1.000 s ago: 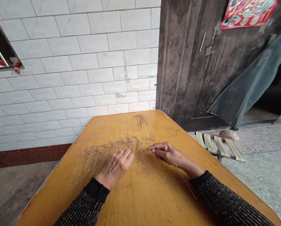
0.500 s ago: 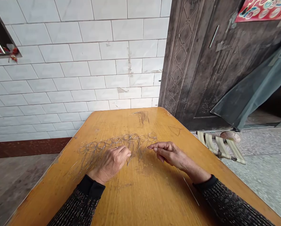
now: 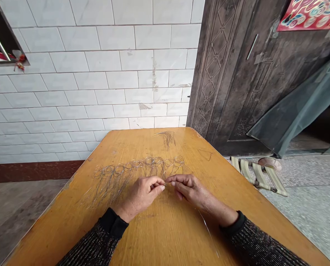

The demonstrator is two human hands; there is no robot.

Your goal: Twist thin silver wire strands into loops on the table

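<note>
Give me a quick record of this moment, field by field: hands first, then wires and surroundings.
Left hand: thumb and index tips close together, near the right's fingertips; grip detail too fine to tell
Right hand: index finger extended, thumb close beneath it; grip likewise unclear
Looped wires: row across the table, beyond the hands
Wire bundle: near the table's far edge
Single wire: nearer than the right hand
Behind: tiled wall, dark door

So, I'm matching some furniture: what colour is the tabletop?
The tabletop is a warm orange-brown with wood grain; the head view shows it best.
</note>
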